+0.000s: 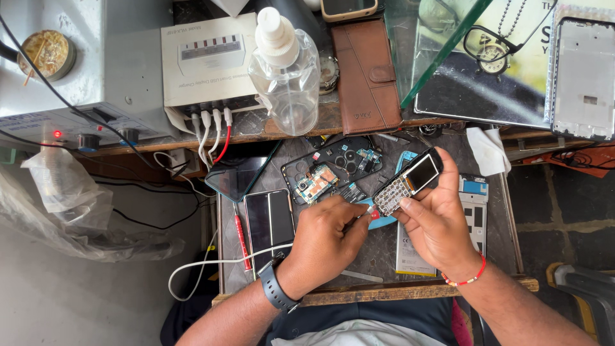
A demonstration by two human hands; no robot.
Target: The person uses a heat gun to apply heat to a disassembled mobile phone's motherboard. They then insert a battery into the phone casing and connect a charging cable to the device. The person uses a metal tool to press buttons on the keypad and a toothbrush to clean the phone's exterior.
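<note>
From my seat, I see the right hand (439, 224) clasping a small keypad phone (409, 182), fingers wrapped round its lower end, thumb on the keys, the dark screen tilted up toward the far right. The phone is held above the small work table (378, 293), just right of an opened smartphone (330, 170) whose circuit board lies bare. My left hand (323, 240) is closed round a thin tool (369, 209); its tip touches the keypad's lower corner, though I cannot tell what kind of tool it is, as the fist hides most of it. A dark watch (274, 287) sits on that wrist, a red bead band (466, 279) on the other.

Left of the hand lies a black phone (269, 221) face up, a red screwdriver (241, 237) beside it and a white cable (211, 264) crossing below. On the shelf behind: a white rectangular charger box (208, 61) with a striped label on top and printed lettering along its front edge, a clear spray bottle (285, 67), and a brown leather wallet case (366, 74). A grey power unit (70, 77) with a red light stands far left.
</note>
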